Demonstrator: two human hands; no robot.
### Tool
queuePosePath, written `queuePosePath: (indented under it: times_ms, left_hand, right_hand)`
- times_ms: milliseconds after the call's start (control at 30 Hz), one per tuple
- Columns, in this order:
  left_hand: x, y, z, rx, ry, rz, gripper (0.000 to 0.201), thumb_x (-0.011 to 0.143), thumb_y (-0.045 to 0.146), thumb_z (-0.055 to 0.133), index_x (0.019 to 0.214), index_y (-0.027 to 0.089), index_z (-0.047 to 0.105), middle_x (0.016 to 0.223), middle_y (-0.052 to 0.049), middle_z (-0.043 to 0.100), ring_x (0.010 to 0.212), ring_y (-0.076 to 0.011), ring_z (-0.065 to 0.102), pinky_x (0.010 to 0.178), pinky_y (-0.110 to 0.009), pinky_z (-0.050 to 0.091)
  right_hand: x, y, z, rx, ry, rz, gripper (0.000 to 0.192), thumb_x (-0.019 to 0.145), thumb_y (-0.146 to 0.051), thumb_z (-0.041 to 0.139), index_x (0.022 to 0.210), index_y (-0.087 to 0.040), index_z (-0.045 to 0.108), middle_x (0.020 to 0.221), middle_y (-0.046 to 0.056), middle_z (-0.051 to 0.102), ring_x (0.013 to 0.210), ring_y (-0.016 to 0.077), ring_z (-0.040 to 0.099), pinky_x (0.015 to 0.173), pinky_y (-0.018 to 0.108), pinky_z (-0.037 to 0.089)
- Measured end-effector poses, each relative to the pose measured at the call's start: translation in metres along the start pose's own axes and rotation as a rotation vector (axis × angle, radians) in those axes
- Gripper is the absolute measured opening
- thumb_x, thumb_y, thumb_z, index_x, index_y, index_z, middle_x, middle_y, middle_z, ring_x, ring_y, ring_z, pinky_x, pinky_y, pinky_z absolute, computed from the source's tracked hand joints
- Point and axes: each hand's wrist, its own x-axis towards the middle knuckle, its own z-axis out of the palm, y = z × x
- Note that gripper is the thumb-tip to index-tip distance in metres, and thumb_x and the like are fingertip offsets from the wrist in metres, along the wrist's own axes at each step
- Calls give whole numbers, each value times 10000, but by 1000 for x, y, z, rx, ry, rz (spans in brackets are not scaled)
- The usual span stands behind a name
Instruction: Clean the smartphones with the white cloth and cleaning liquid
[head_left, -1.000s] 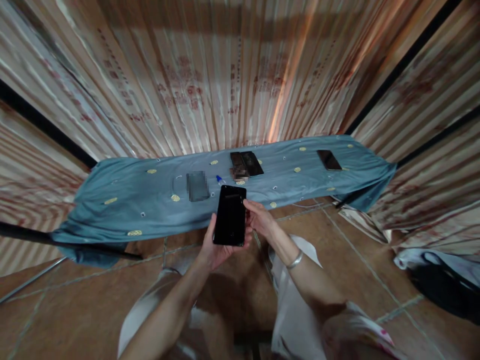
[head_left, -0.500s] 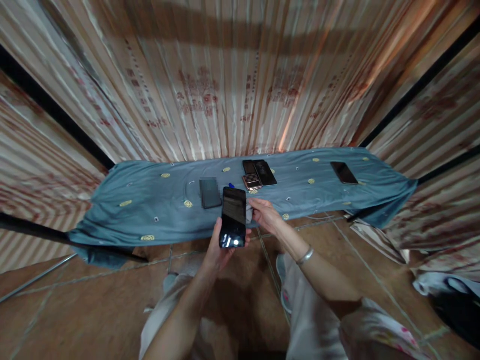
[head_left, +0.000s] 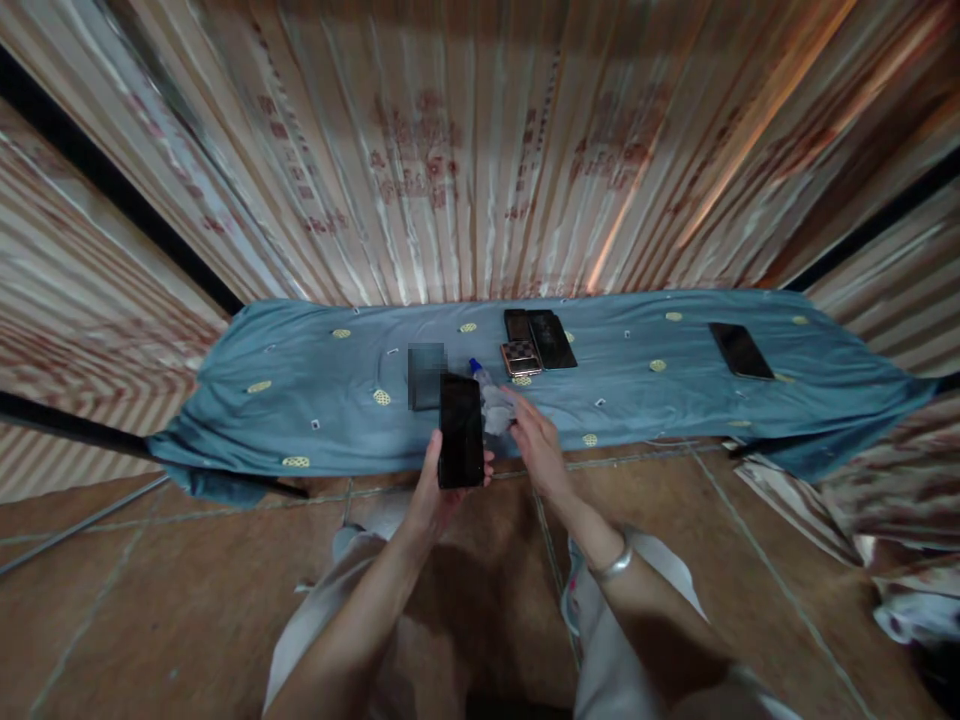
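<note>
Head view: left hand (head_left: 439,490) grips phone (head_left: 460,431) by its lower end, fingers wrapped around the edges; long axis runs away from the person, dark screen up. Phone hovers over the near edge of the table (head_left: 300,400). Right hand (head_left: 531,445) pinches a pale cloth (head_left: 495,410) just right of the phone. Spray bottle (head_left: 480,372) beyond. Three phones (head_left: 540,342) mid-table, another (head_left: 741,350) far right; blue cloth bare at left.

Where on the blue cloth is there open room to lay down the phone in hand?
Bare cloth spans from the left edge to the blurred item, and between the phone cluster and the lone phone. Around the small bottle, it's crowded.
</note>
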Motion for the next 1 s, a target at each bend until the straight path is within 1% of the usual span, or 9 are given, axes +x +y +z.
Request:
queuePosePath:
  times_ms: [67,167,267,333,400,500,600,800,1000]
  left_hand:
    - [2,-5,-1,-16,27,7,583,932,581,372,1127,115,661,867,-112,743,750,-204,698,693,-319,553]
    - [4,-11,-2,-72,105,53,526,914,547,461,1244,171,624,1042,-71,737,986,-204,685,856,-302,536]
    - [4,-15,-1,-53,93,35,553,895,559,498,1297,192,597,1188,-74,697,1160,-212,618,938,-295,505]
    - [3,-18,0,8,35,20,588,879,592,505,1323,213,577,1244,-80,672,1217,-228,581,938,-317,506]
    - [0,-21,3,59,-1,20,611,858,610,527,1324,218,574,1236,-85,674,1193,-243,592,891,-337,525]
    - [-4,-25,10,77,-11,5,594,812,603,602,1235,186,631,1079,-83,723,952,-224,674,723,-317,547]
    - [-7,-28,17,48,-12,-9,547,768,584,668,1123,167,679,943,-62,734,743,-177,668,614,-287,526]
    - [-4,-32,19,25,47,5,547,735,552,715,1123,168,676,1004,-84,731,872,-219,678,675,-305,535]
    - [-5,-35,21,107,-35,1,604,669,637,724,975,117,690,746,-66,710,609,-178,633,557,-297,507]
  right_hand:
    - [-14,2,5,-270,-114,-164,412,976,-344,418,1358,-269,555,1440,45,534,1328,224,494,1133,437,390]
    - [-30,10,13,-551,-291,-470,490,973,-186,374,1450,-271,448,1511,53,446,1410,206,390,1181,431,343]
    - [-33,14,14,-676,-292,-615,568,968,-112,333,1509,-283,331,1516,62,434,1420,196,371,1172,429,370]
    - [-28,13,11,-707,-260,-642,572,974,-116,333,1519,-289,305,1508,65,443,1413,198,381,1163,433,384]
    - [-20,9,5,-720,-222,-642,550,981,-132,334,1509,-285,331,1497,69,455,1409,203,385,1162,444,381]
    - [-11,2,-3,-730,-144,-621,508,988,-153,333,1480,-263,394,1477,83,479,1401,208,393,1167,460,364]
    - [-7,1,-7,-735,-89,-616,495,988,-163,338,1469,-253,413,1473,86,486,1393,210,406,1162,466,370]
    - [-10,-2,-6,-753,-135,-696,548,976,-119,326,1502,-272,346,1487,74,470,1411,203,384,1156,458,392]
    - [-2,-6,-13,-770,-67,-641,485,989,-165,332,1458,-245,428,1450,93,512,1376,196,432,1147,440,394]
